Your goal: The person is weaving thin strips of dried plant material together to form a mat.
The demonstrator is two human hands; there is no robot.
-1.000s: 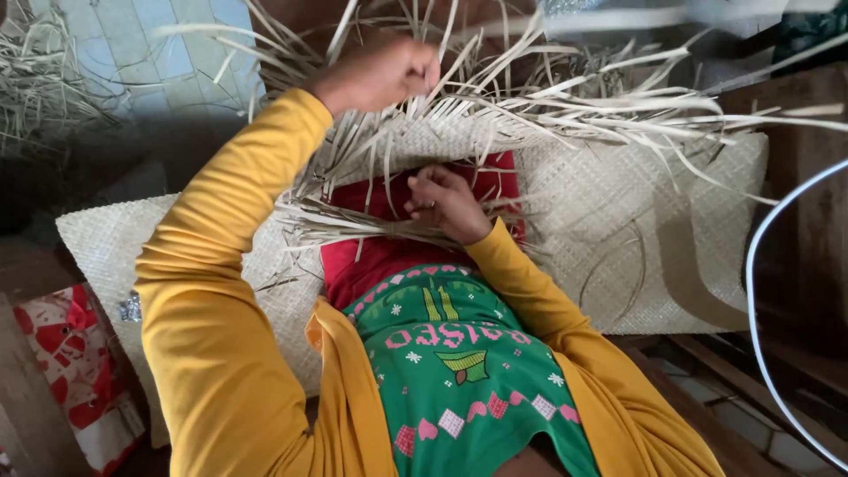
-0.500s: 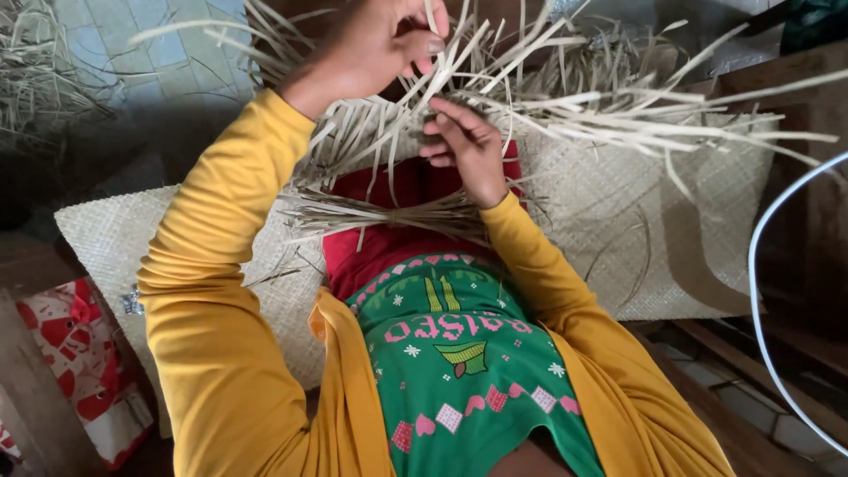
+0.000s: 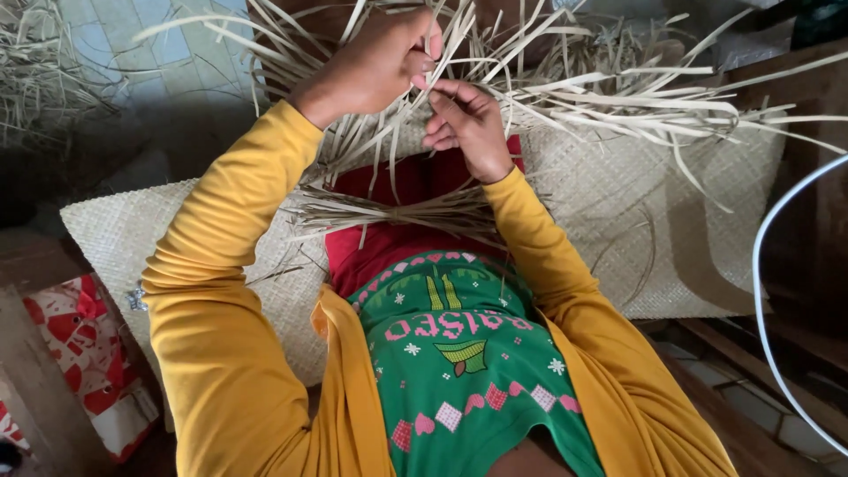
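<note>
Above the woven mat, both hands' fingers pinch loose straw strips.

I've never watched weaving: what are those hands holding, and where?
Both the left hand and right hand pinch loose pale straw strips partway along, above the woven mat.

We wear a mustard-yellow open cardigan with long sleeves reaching the wrists of our left hand and right hand, over a green top patterned with pink hearts, white snowflakes and red fabric above.
</note>
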